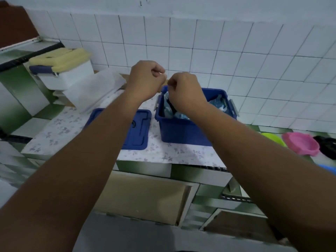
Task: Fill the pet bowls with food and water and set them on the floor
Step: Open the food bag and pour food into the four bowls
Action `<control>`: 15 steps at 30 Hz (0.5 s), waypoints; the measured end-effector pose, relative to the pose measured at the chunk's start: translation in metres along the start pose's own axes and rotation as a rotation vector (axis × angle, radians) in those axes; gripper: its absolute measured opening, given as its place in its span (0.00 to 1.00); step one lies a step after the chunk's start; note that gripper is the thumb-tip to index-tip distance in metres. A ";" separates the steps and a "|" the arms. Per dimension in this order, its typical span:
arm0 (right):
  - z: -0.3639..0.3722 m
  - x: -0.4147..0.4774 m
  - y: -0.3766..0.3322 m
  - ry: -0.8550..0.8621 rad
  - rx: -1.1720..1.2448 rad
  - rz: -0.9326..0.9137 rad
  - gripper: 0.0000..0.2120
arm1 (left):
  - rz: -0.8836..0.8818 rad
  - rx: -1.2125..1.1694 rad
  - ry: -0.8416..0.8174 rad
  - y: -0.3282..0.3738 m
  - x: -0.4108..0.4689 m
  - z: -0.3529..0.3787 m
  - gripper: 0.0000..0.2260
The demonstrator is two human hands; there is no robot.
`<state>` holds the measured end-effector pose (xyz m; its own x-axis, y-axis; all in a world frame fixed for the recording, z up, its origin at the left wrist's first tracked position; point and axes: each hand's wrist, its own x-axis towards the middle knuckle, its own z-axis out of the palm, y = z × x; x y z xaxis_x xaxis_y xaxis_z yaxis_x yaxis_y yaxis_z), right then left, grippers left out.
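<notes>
Little done: blue plastic storage bin (181, 130) unlidded, crinkled blue bag (217, 104) inside. Pink plastic bowl (301, 143) empty beside green plastic bowl (272, 138). Left hand (145, 79) and right hand (185, 90) above bin, fingers curled; anything pinched too small to tell. Food, water, floor placement remain.

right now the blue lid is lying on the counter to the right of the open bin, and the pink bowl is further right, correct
Not quite. The head view shows the lid lying on the counter to the left of the open bin, not the right. The pink bowl is indeed further right.
</notes>
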<state>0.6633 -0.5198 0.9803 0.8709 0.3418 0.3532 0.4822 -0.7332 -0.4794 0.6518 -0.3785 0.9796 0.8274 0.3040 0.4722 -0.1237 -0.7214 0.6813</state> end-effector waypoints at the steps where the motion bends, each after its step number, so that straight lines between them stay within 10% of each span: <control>1: -0.006 0.000 0.010 0.016 0.005 0.022 0.10 | 0.000 0.005 -0.017 0.005 0.001 0.008 0.09; 15: 0.006 -0.022 0.044 -0.300 -0.026 0.044 0.25 | -0.221 0.230 -0.202 -0.016 0.000 0.042 0.06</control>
<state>0.6660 -0.5566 0.9467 0.8818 0.4653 0.0777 0.4445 -0.7645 -0.4668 0.6766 -0.3932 0.9456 0.9145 0.3560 0.1924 0.1772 -0.7798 0.6005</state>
